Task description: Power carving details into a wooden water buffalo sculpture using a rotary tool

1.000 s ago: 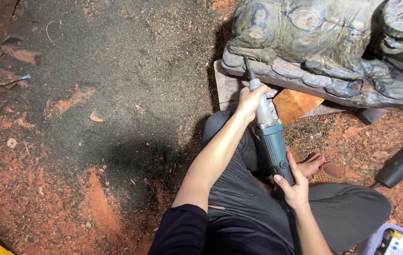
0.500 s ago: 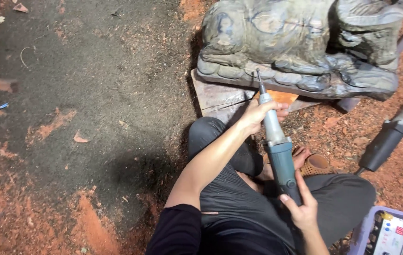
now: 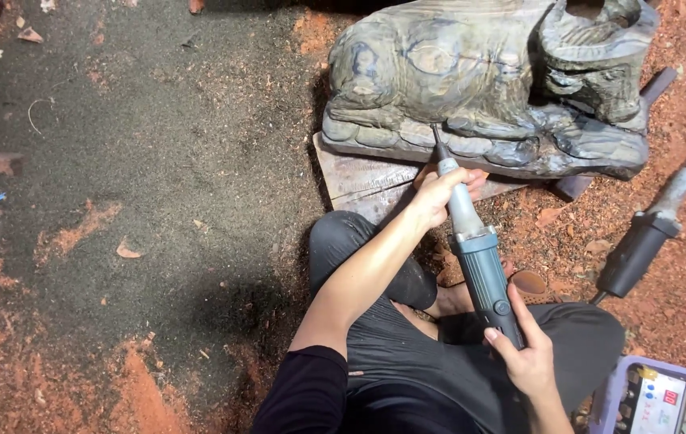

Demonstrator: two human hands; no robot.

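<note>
Head view, looking straight down: the left hand (image 3: 443,193) has its grip wrapped tight around the silver neck of a long blue-grey electric die grinder (image 3: 478,257), right of centre in the frame. The right hand (image 3: 526,354) is closed around the tool's dark rear end, lower right, fingers curled over the body. The grinder slants up toward the top of the frame, and its thin bit meets the lower edge of a large grey-green carved wooden animal figure (image 3: 487,80) filling the upper right. That carving sits on a flat weathered wooden board (image 3: 367,181), which lies on the ground just above the person's crossed legs in dark trousers (image 3: 407,362). A second black power tool with a pale dusty nose (image 3: 644,233) lies untouched at the right edge (well apart from both hands). A purple plastic tray (image 3: 612,394) peeks in at the lower right corner. Reddish sawdust and wood chips cover the dark dirt floor (image 3: 158,161) across the left.
</note>
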